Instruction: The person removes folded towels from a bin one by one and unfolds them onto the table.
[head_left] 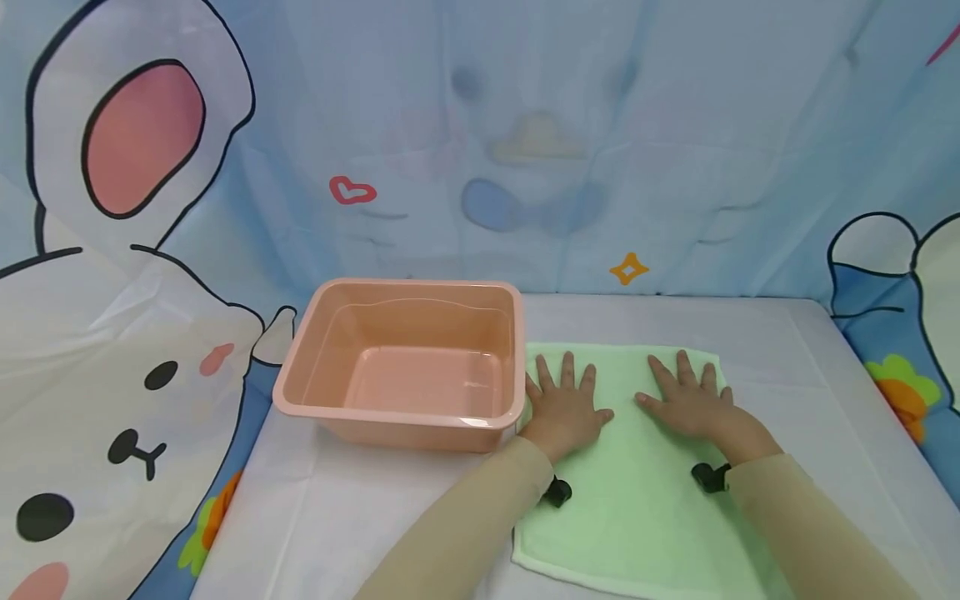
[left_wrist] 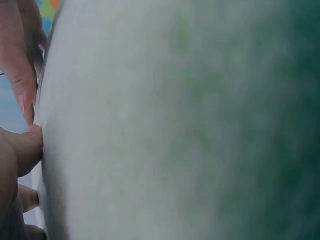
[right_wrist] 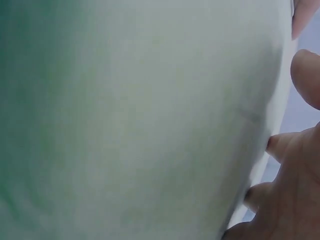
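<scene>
A pale green towel (head_left: 645, 517) lies spread flat on the white-covered table, its near edge running out of the head view at the bottom. My left hand (head_left: 564, 417) rests palm down on its upper left part, fingers spread and pointing away from me. On the upper right part my right hand (head_left: 693, 408) lies the same way, fingers straight and apart. Both wrist views are filled mostly by the blurred towel (left_wrist: 125, 120), with fingertips (right_wrist: 280, 145) touching it at the side of the right wrist view.
Left of the towel stands a pink plastic basin (head_left: 401, 414), its right wall close beside my left hand. White cloth covers the table (head_left: 810, 400). Behind it hangs a light blue curtain (head_left: 735, 150) with cartoon prints, a large white bear (head_left: 90, 350) among them at the left.
</scene>
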